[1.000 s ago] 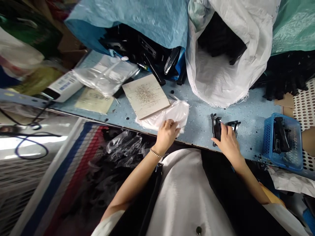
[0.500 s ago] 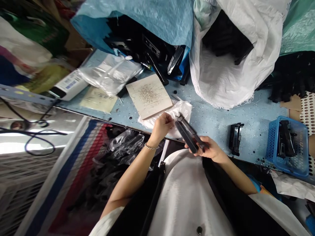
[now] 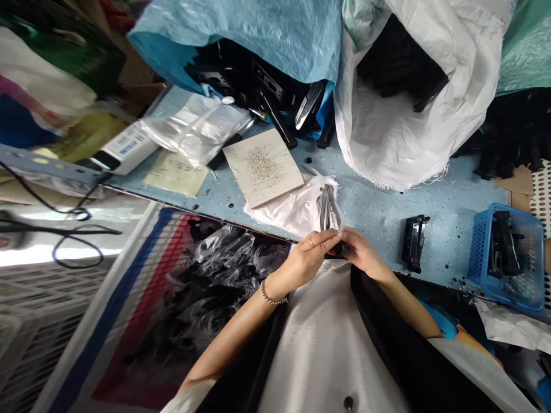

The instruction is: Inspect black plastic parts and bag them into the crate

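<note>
A long black plastic part (image 3: 330,209) sits mostly inside a clear plastic bag (image 3: 318,198) at the table's front edge. My left hand (image 3: 307,258) is closed on the mouth of the bag, its fingers reaching across the near end of the part. On the other side my right hand (image 3: 364,251) grips that dark near end, the fingertips of both hands almost meeting. Beneath and to the left lie more clear bags (image 3: 279,217), partly pinned under a square pale board (image 3: 263,166) with a speckled middle.
Another black part (image 3: 415,242) lies to the right, beside a blue basket (image 3: 477,252) holding similar parts. At the back stand a blue sack (image 3: 258,28) of black parts and a white sack (image 3: 387,155). Bagged black pieces (image 3: 215,287) fill a striped bag below left.
The black part, bare in my right hand before, now has its far end inside the clear bag. My left hand has moved right and nearer, up against my right hand.
</note>
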`<state>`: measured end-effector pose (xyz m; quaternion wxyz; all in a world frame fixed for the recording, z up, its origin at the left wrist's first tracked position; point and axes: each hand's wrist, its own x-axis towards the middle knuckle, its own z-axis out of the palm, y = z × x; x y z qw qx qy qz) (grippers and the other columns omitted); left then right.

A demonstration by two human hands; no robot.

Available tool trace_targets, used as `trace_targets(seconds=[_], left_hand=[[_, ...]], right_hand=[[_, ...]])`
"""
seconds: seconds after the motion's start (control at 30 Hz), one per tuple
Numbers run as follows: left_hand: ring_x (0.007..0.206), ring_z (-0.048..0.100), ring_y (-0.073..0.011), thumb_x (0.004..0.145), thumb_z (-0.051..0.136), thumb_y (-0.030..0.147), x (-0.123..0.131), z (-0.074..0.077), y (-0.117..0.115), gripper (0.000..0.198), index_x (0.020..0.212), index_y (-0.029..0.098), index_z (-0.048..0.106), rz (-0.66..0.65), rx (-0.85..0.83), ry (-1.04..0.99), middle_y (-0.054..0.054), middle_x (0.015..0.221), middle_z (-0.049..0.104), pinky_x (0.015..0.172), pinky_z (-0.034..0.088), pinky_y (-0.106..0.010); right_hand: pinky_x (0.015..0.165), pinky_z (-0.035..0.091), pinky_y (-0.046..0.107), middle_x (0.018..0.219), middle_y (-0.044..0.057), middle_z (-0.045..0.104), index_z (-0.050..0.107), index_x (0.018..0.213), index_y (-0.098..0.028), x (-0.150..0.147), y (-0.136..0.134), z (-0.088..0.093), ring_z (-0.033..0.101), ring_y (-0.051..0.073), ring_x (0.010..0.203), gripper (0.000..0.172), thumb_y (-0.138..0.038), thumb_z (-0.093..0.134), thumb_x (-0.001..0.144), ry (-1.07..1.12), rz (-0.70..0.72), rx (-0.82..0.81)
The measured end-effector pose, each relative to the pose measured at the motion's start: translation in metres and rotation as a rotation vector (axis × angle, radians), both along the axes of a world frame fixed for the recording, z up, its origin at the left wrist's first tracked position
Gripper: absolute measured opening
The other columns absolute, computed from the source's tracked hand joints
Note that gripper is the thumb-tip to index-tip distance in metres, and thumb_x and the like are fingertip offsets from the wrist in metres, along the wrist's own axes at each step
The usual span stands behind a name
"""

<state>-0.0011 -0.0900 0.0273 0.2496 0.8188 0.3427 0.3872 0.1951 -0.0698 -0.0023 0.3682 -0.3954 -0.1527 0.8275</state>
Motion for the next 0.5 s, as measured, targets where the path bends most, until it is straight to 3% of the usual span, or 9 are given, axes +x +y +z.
trace_targets(seconds=[0.17, 0.27, 0.33, 0.4, 0.47, 0.5], left_hand=[[0.128, 0.063, -0.0236, 0.099, 0.046, 0.006, 0.006, -0.013, 0.000, 0.069, 0.162, 0.025, 0.030, -0.033, 0.005, 0.014, -0.016, 0.143, 0.059, 0.103, 0.060, -0.040], [0.124, 0.066, -0.0259, 0.098, 0.057, 0.016, 0.012, -0.009, 0.004, 0.054, 0.151, 0.018, 0.047, -0.002, 0.052, 0.073, -0.017, 0.136, 0.065, 0.102, 0.060, -0.043], [0.109, 0.073, -0.0220, 0.098, 0.060, 0.018, 0.005, 0.010, -0.001, 0.031, 0.129, 0.020, 0.064, 0.088, 0.033, 0.051, -0.011, 0.117, 0.074, 0.097, 0.061, -0.037], [0.099, 0.075, -0.0199, 0.097, 0.061, 0.025, -0.022, 0.041, -0.013, 0.017, 0.111, 0.023, 0.071, 0.230, -0.130, 0.039, -0.006, 0.105, 0.077, 0.091, 0.062, -0.032], [0.089, 0.076, -0.0215, 0.095, 0.060, 0.039, -0.069, 0.068, -0.030, 0.020, 0.106, 0.029, 0.074, 0.388, -0.363, 0.129, -0.001, 0.102, 0.078, 0.080, 0.063, -0.032], [0.088, 0.076, -0.0239, 0.091, 0.062, 0.047, -0.097, 0.075, -0.037, 0.022, 0.104, 0.036, 0.075, 0.427, -0.488, 0.233, 0.004, 0.103, 0.079, 0.075, 0.064, -0.035]], right_hand=[[0.075, 0.060, 0.029, 0.091, -0.001, 0.070, 0.065, 0.107, -0.024, -0.005, -0.010, 0.011, 0.068, 0.017, 0.085, 0.040, -0.050, 0.079, 0.081, -0.258, -0.143, 0.238], [0.095, 0.057, 0.032, 0.120, 0.004, 0.070, 0.063, 0.126, -0.026, -0.006, -0.019, 0.022, 0.068, 0.020, 0.109, 0.047, -0.042, 0.079, 0.084, -0.506, -0.021, 0.501], [0.100, 0.057, 0.034, 0.132, 0.007, 0.067, 0.061, 0.137, -0.026, 0.000, -0.024, 0.035, 0.067, 0.022, 0.118, 0.052, -0.041, 0.074, 0.089, -0.530, 0.206, 0.604], [0.098, 0.058, 0.037, 0.133, 0.009, 0.068, 0.061, 0.141, -0.025, 0.017, -0.026, 0.049, 0.068, 0.023, 0.118, 0.049, -0.042, 0.068, 0.095, -0.543, 0.374, 0.668], [0.099, 0.058, 0.040, 0.130, 0.008, 0.070, 0.064, 0.138, -0.027, 0.045, -0.025, 0.062, 0.069, 0.024, 0.117, 0.041, -0.042, 0.061, 0.100, -0.710, 0.377, 0.746], [0.102, 0.057, 0.043, 0.130, 0.008, 0.070, 0.066, 0.136, -0.028, 0.063, -0.023, 0.067, 0.068, 0.025, 0.117, 0.038, -0.040, 0.057, 0.102, -0.857, 0.330, 0.789]])
